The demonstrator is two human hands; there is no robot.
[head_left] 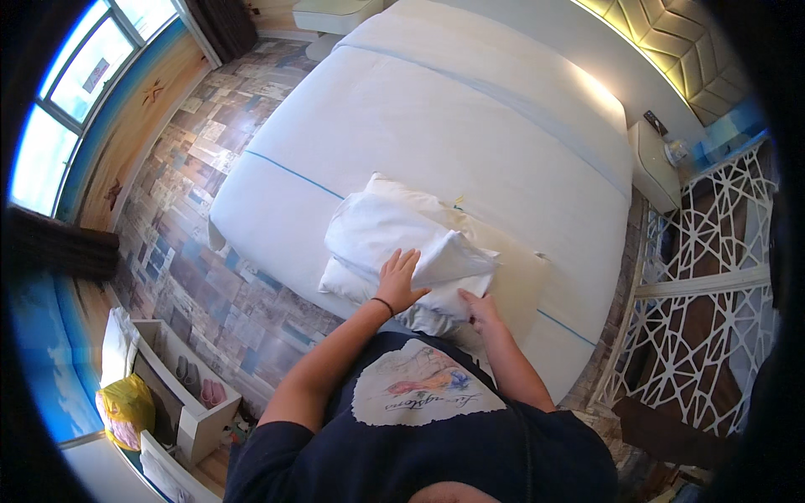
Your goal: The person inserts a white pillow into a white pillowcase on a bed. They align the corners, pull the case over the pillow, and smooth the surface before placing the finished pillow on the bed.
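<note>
At the near edge of a large white bed [419, 109] lies a small pile of pillows. A loose white pillowcase [373, 226] is spread, wrinkled, across the top, with a white pillow [342, 278] showing beneath it. My left hand [399, 283] is open, fingers spread, resting on the cloth at the pile's near side. At the near right corner of the cloth, my right hand [480, 311] has its fingers closed on the pillowcase edge. A cream pillow [521, 281] lies flat under the pile, to the right.
A blue line [293, 172] crosses the bedding. Bedside tables [654, 168] flank the bed's head. White lattice panels [708, 293] stand at right. Windows [84, 75] are at far left. A shelf unit [197, 411] with slippers and a yellow bag [127, 409] sits lower left.
</note>
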